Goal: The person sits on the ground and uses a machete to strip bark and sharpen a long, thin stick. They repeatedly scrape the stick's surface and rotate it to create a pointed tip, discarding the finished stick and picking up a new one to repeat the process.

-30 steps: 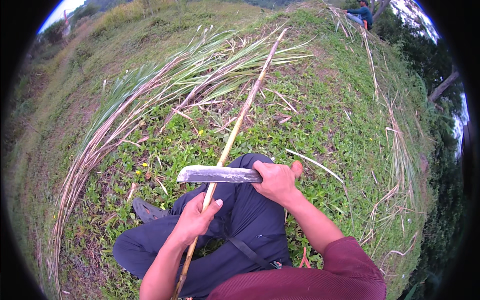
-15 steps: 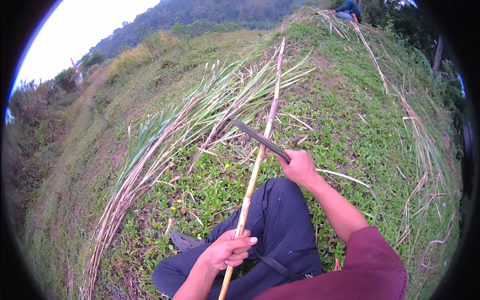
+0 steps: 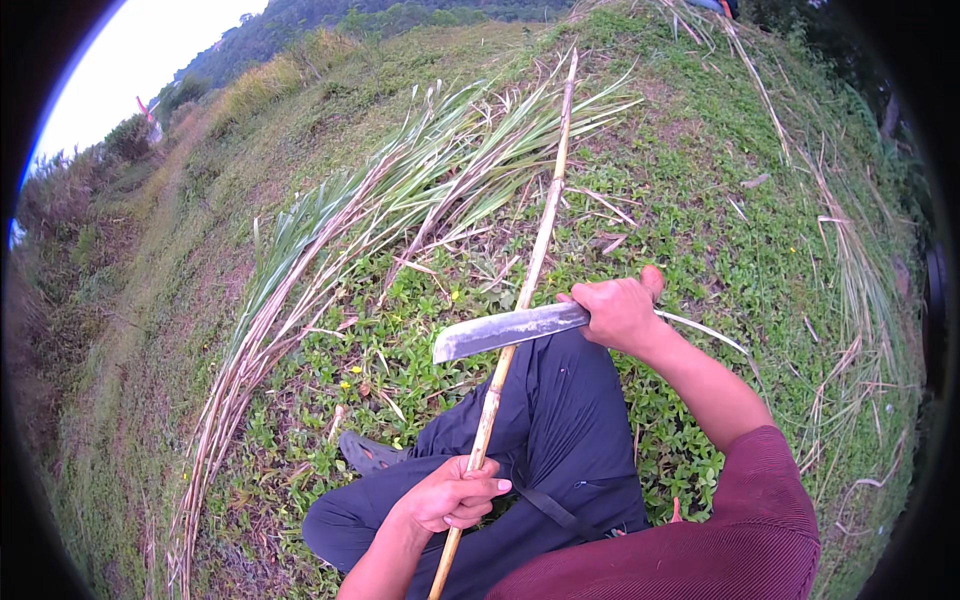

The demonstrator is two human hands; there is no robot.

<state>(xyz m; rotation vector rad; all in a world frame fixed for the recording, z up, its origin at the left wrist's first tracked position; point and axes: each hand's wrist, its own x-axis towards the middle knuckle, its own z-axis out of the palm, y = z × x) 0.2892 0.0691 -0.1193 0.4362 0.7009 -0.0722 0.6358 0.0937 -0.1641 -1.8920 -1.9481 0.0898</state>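
Note:
My left hand (image 3: 461,494) is closed around the lower part of a long pale cane stalk (image 3: 543,238), which slants up and away from my lap across the grass. In my right hand (image 3: 617,310) is the handle of a machete (image 3: 508,331), its broad grey blade pointing left with the flat side showing. The blade lies across the stalk above my bent knee, and whether its edge touches the stalk I cannot tell. Part of the handle is hidden by my fingers; a reddish-brown end (image 3: 652,280) sticks out behind them.
Long cut canes with green leaves (image 3: 340,230) lie in a bundle on the left. More dry stalks and leaves (image 3: 845,270) run along the right slope. My crossed legs (image 3: 570,430) rest on low green plants. Part of another person (image 3: 718,6) shows at the top right.
The machete has come down the stalk toward me, and its blade has turned from edge-on to flat side showing. My left hand keeps its hold at nearly the same place.

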